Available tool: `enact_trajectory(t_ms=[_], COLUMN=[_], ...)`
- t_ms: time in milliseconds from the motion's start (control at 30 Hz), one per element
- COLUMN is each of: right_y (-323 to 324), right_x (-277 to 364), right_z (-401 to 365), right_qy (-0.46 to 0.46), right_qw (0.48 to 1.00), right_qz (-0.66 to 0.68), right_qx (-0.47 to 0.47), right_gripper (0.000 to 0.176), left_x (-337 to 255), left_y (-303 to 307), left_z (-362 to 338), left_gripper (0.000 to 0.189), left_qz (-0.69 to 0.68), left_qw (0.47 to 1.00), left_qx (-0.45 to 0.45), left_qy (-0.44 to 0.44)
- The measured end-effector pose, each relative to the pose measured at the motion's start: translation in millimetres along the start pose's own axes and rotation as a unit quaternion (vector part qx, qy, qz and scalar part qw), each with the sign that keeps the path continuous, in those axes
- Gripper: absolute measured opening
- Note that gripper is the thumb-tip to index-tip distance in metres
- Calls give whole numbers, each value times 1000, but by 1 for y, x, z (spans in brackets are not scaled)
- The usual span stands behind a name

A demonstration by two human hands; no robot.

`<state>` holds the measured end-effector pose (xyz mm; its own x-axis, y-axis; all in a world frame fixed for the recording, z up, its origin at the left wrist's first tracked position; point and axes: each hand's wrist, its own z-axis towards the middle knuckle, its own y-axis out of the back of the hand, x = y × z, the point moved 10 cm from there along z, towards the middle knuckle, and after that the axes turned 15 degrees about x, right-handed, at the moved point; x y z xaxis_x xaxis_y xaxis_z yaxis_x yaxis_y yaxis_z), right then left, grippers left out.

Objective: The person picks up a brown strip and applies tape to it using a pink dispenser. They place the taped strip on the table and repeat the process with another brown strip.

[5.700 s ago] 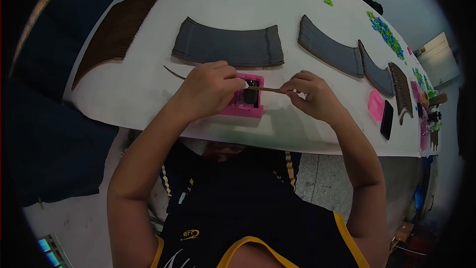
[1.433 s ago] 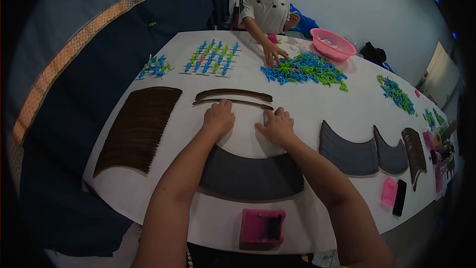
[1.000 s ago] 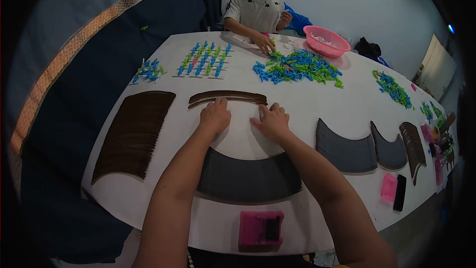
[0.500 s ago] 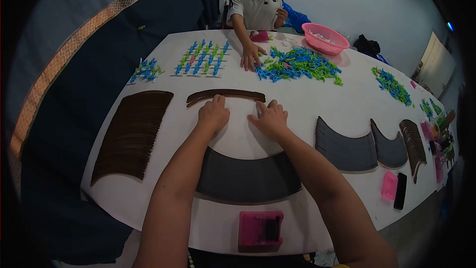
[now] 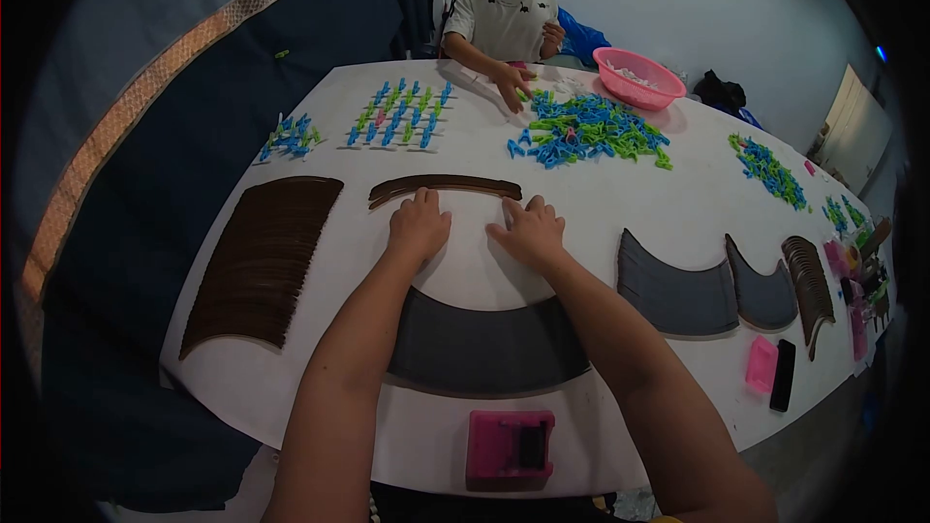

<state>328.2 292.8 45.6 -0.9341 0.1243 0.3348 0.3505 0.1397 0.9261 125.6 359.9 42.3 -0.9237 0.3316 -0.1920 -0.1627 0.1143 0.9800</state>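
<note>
My left hand (image 5: 419, 230) rests on the table with bent fingers, its fingertips at the near edge of a small bundle of thin curved brown strips (image 5: 446, 184). Close to that bundle's right end is my right hand (image 5: 533, 232), thumb and fingers apart. I see nothing held in either hand, though the undersides of the fingers are hidden. Below them, between my forearms, a dark grey fan of closely laid curved strips (image 5: 489, 344) lies flat. A wide row of overlapping brown strips (image 5: 262, 261) lies to the left.
Across the table a person (image 5: 504, 19) reaches toward a heap of blue and green clips (image 5: 596, 131). Rows of clips (image 5: 402, 116) lie left of it. A pink basin (image 5: 635, 77) stands behind. More grey strips (image 5: 675, 286) lie right; a pink holder (image 5: 511, 446) sits in front.
The other person's reaching hand has drawn back from the clip heap's left edge. My hands and the strips stay almost where they were; the view has shifted slightly.
</note>
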Motion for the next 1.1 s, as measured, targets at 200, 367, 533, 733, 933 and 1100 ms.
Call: enact_trajectory(t_ms=[200, 367, 533, 733, 933, 1100], right_y=[1, -1, -1, -1, -2, -5], right_x=[0, 1, -2, -2, -1, -2], right_z=[0, 1, 4, 4, 2, 4], right_qy=[-7, -2, -13, -7, -10, -11], right_qw=[1000, 1000, 1000, 1000, 999, 1000], right_qz=[-12, -11, -9, -7, -8, -14], right_qx=[10, 18, 11, 8, 30, 26], right_gripper=[73, 72, 70, 67, 70, 71], left_x=[15, 33, 39, 44, 46, 48], left_y=[8, 12, 14, 10, 13, 11], left_z=[-23, -38, -39, -33, -32, -31], left_gripper=[57, 68, 67, 83, 90, 92], left_qz=[12, -4, 0, -17, -36, -38], left_qw=[998, 994, 992, 991, 988, 986], left_qx=[9, 36, 13, 47, 63, 73], left_qy=[59, 104, 122, 127, 137, 143])
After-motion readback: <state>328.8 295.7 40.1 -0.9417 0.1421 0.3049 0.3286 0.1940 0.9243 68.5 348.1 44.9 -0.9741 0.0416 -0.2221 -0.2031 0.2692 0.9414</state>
